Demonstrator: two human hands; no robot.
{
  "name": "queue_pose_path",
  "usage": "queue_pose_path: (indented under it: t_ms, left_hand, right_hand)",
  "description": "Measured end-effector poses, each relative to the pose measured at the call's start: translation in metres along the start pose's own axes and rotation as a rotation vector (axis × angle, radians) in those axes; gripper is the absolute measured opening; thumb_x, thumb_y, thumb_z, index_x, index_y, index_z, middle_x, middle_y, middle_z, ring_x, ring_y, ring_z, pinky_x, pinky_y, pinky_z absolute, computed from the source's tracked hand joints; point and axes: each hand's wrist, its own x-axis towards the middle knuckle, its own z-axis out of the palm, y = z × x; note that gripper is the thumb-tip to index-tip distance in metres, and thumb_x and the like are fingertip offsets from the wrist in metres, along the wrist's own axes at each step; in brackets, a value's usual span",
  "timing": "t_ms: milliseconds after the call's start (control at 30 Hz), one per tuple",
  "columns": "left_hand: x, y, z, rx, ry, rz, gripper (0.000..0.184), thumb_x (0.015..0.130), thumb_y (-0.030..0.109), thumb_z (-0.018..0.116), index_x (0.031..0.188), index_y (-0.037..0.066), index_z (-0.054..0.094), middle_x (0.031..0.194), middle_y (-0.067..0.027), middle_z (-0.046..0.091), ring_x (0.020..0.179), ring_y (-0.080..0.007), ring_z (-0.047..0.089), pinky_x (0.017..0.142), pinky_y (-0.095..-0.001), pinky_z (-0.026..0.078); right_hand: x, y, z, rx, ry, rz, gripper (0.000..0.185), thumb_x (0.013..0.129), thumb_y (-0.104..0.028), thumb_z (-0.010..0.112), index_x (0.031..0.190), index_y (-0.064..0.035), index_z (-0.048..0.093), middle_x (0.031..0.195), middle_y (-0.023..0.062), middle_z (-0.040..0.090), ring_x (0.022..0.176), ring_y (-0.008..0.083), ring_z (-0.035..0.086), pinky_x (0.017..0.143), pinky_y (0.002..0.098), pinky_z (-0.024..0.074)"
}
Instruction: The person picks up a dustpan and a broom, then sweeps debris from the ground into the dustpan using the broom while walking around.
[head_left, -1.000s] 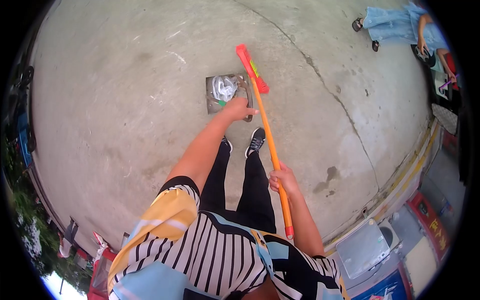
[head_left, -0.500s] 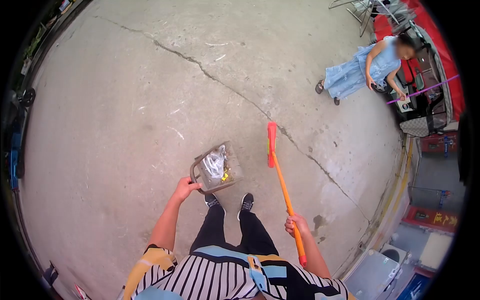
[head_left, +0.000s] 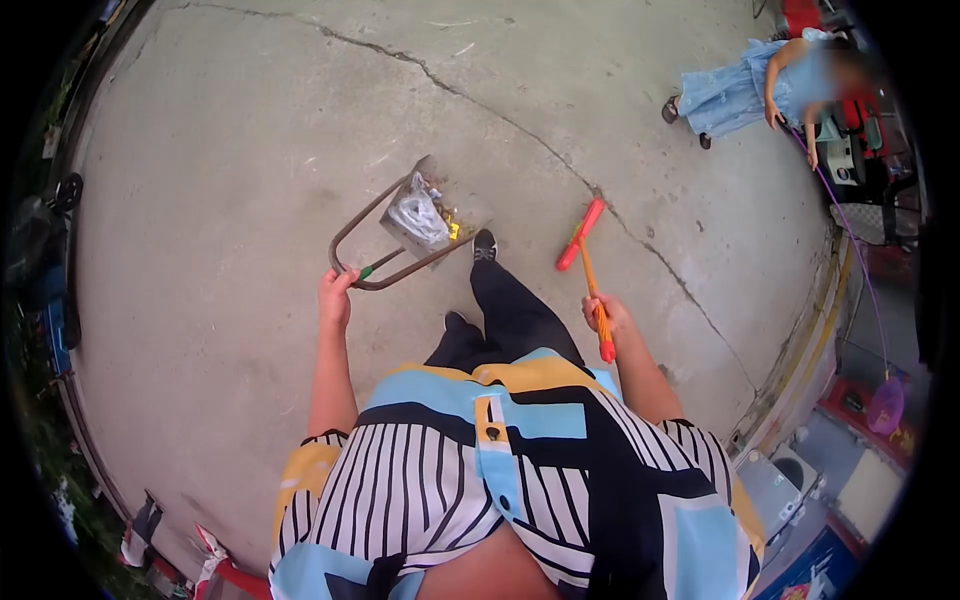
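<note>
My left hand (head_left: pixel 337 297) is closed around the looped metal handle of a dustpan (head_left: pixel 425 170), held out ahead and to the left. In the pan lie a crumpled clear plastic bag (head_left: pixel 418 216), a yellow scrap (head_left: pixel 454 230) and small brown debris. A green grip shows on the handle bar beside my fingers. My right hand (head_left: pixel 611 313) is wrapped around the orange handle of a broom (head_left: pixel 588 270). The broom's red head points away from me, right of the dustpan, near a crack in the concrete. Whether it touches the ground I cannot tell.
A person in a blue dress (head_left: pixel 735 88) stands at the upper right beside a thin purple pole (head_left: pixel 850 220). A long crack (head_left: pixel 530 135) crosses the concrete ground (head_left: pixel 230 250). A washing machine (head_left: pixel 793 470) stands at the lower right. Vehicles and plants line the left edge.
One of my feet has stepped forward. The dustpan has turned and moved up and left in view, and the broom head has shifted right and tilted. The person's purple pole now hangs downward.
</note>
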Motion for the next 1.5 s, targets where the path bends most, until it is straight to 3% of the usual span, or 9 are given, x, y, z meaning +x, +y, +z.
queue_pose_path:
  t_ms: [167,300,367,667,867,1067,1233,1267,1500]
  left_hand:
    - [0.026,0.041,-0.016,0.035,0.199,-0.003,0.011,0.069,0.013,0.06,0.07,0.005,0.053,0.069,-0.0019,0.053,0.069,-0.0114,0.046,0.067,-0.0265,0.034]
    - [0.06,0.049,-0.03,-0.034,0.401,0.011,0.012,0.069,0.012,0.062,0.067,0.008,0.051,0.062,-0.0001,0.05,0.056,-0.0098,0.046,0.053,-0.0246,0.035]
    - [0.069,0.046,-0.052,-0.07,0.507,0.038,0.013,0.069,0.012,0.062,0.067,0.006,0.051,0.061,-0.0016,0.051,0.054,-0.0108,0.046,0.053,-0.025,0.035]
    - [0.126,0.022,-0.15,-0.423,0.831,-0.045,0.019,0.082,0.021,0.058,0.072,0.006,0.052,0.058,-0.0026,0.051,0.049,-0.0118,0.046,0.047,-0.0244,0.037]
    - [0.18,0.016,-0.212,-0.662,1.054,-0.066,0.029,0.082,0.035,0.057,0.077,0.007,0.05,0.062,-0.0023,0.05,0.053,-0.012,0.049,0.048,-0.0238,0.041]
    - [0.219,0.033,-0.251,-0.929,1.239,-0.109,0.04,0.082,0.046,0.052,0.074,0.007,0.047,0.064,-0.0021,0.049,0.056,-0.0119,0.047,0.054,-0.0225,0.041]
    - [0.236,0.05,-0.261,-1.138,1.519,-0.027,0.043,0.08,0.048,0.053,0.077,0.006,0.045,0.068,-0.0037,0.049,0.059,-0.014,0.049,0.057,-0.0241,0.044]
    - [0.239,0.051,-0.261,-1.184,1.526,-0.008,0.043,0.08,0.048,0.053,0.077,0.006,0.045,0.068,-0.004,0.049,0.059,-0.0141,0.049,0.056,-0.0242,0.044]
    - [0.246,0.085,-0.237,-1.371,1.722,0.149,0.045,0.08,0.05,0.053,0.074,0.006,0.045,0.068,-0.0051,0.049,0.06,-0.0152,0.049,0.056,-0.0257,0.045]
  right_hand:
    - [0.049,-0.026,0.067,0.098,-0.057,0.091,0.023,0.089,-0.021,0.046,0.074,-0.0067,0.035,0.053,0.0018,0.038,0.039,0.0115,0.039,0.035,0.0217,0.0386]
    - [0.088,-0.066,0.124,0.018,-0.137,0.078,0.028,0.082,-0.011,0.057,0.092,-0.0144,0.031,0.054,0.0002,0.035,0.04,0.0116,0.039,0.037,0.0249,0.037]
    - [0.09,-0.079,0.162,0.029,-0.105,0.159,0.023,0.08,-0.009,0.059,0.072,-0.0095,0.038,0.052,0.0008,0.038,0.042,0.0138,0.041,0.039,0.0279,0.0386]
    - [0.257,-0.118,0.254,0.19,-0.058,0.042,0.027,0.077,-0.005,0.057,0.056,-0.0079,0.04,0.046,-0.0003,0.04,0.037,0.0132,0.041,0.04,0.0252,0.0393]
    - [0.156,-0.068,0.382,0.262,0.177,-0.144,0.02,0.077,-0.006,0.055,0.058,-0.0062,0.049,0.048,0.0013,0.043,0.041,0.0147,0.043,0.043,0.0251,0.0412]
    - [0.129,-0.035,0.477,0.165,-0.164,-0.29,0.003,0.078,-0.005,0.052,0.077,-0.0055,0.05,0.063,0.0023,0.048,0.055,0.0121,0.048,0.053,0.0233,0.0427]
    - [0.262,-0.087,0.525,-0.7,-0.448,-0.506,0.01,0.076,-0.001,0.047,0.084,-0.0059,0.046,0.07,0.0033,0.044,0.062,0.0094,0.047,0.055,0.0225,0.0411]
    - [0.242,-0.076,0.557,-0.626,-0.416,-0.49,0.01,0.075,-0.001,0.047,0.085,-0.0061,0.046,0.07,0.0032,0.043,0.062,0.0091,0.047,0.055,0.0228,0.0406]
    - [0.183,-0.01,0.807,-1.89,-0.489,-0.68,0.004,0.071,-0.001,0.048,0.07,-0.0048,0.049,0.058,-0.0012,0.043,0.054,0.0078,0.045,0.051,0.0223,0.0363]
